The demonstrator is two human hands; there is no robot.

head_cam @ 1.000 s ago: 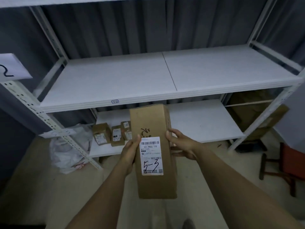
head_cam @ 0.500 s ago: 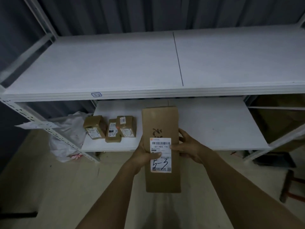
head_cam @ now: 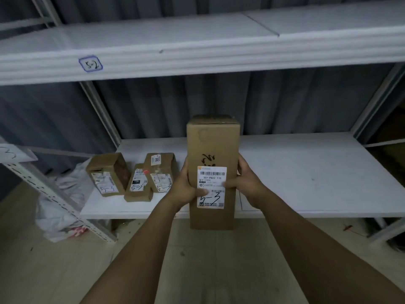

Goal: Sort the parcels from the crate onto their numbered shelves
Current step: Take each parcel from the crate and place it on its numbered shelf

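A tall brown cardboard parcel [head_cam: 212, 150] with a white label marked 5-3 is held upright in front of the lower white shelf [head_cam: 306, 172]. My left hand [head_cam: 186, 187] grips its left side with the thumb across the label. My right hand [head_cam: 246, 181] grips its right side, thumb also on the label. The parcel's bottom end hangs below the shelf's front edge. Three small brown parcels [head_cam: 107, 174] [head_cam: 138, 185] [head_cam: 162, 172] marked 5-3 lie on the shelf's left part. The shelf above [head_cam: 197, 60] carries a tag reading 5-2 [head_cam: 90, 63].
A crumpled white plastic bag [head_cam: 63, 207] lies on the floor at the left, behind a slanted white upright [head_cam: 54, 198]. A paper sign [head_cam: 13, 153] hangs at the left edge. Grey curtain backs the rack. Dark clutter sits at the far right.
The view has dropped and closed in on the lower shelf. The parcel, held in both hands, has moved forward and down toward that shelf.
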